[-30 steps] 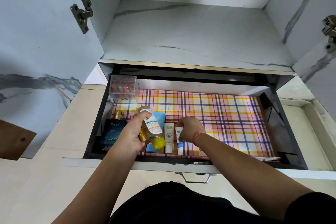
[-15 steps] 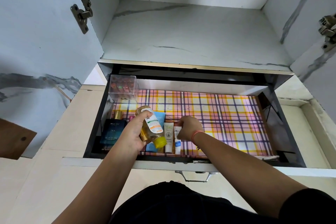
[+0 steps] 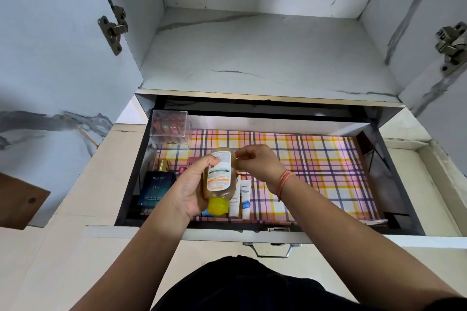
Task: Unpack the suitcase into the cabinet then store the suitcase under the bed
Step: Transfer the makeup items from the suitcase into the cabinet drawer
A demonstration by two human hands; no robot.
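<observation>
Gripping yellow-capped bottle (image 3: 218,177), left hand (image 3: 188,189) beside blue "BELLA VITA" box (image 3: 155,189).

Amber bottle (image 3: 219,174), yellow cap (image 3: 217,207); pink-yellow plaid liner (image 3: 316,166); perhaps reddish lipsticks (image 3: 168,125).

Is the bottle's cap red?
No, the cap on the bottle held in the left hand is yellow.

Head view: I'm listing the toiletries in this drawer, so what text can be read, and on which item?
"BELLA VITA", with "SKA" below it: dark blue perfume box.
"PO": pink box, the rest cut off by the left hand.
Label of the amber plastic bottle with yellow cap: blurred, unreadable.
White tube and white tube with blue band: print too small to read.
</observation>
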